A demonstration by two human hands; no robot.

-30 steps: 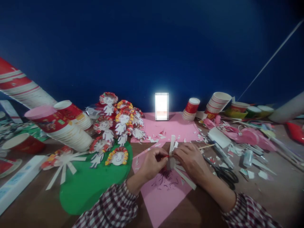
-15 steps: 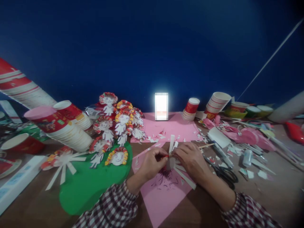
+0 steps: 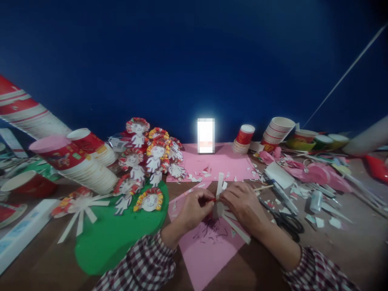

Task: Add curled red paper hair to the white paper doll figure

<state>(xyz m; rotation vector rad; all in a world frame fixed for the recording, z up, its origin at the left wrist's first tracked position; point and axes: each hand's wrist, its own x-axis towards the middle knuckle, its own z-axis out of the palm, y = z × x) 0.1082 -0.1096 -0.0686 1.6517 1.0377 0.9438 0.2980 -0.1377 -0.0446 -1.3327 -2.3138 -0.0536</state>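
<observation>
Both hands meet over a pink sheet (image 3: 209,258) at a paper cup cut into strips (image 3: 218,210), its white strips fanning out from a round base. My left hand (image 3: 195,208) is closed, thumb and forefinger pinching a small red part at the cup's edge. Closed too, my right hand (image 3: 244,204) has its fingertips on the same edge from the other side. A thin wooden stick (image 3: 263,187) sticks out beyond the right hand; whether the hand grips it is hidden. Dark shreds (image 3: 212,232) lie on the pink sheet below.
Paper figures with curled red and yellow hair (image 3: 157,153) stand left of centre, near a green sheet (image 3: 121,242). Stacked paper cups (image 3: 87,173) lean further left. Black-handled scissors (image 3: 287,224), a marker (image 3: 283,198) and paper scraps (image 3: 319,222) lie right. A bright blurred screen (image 3: 206,136) stands behind.
Both hands stay in place, still pinching the cut cup. Its upright strip has shifted very slightly; nothing else has visibly moved.
</observation>
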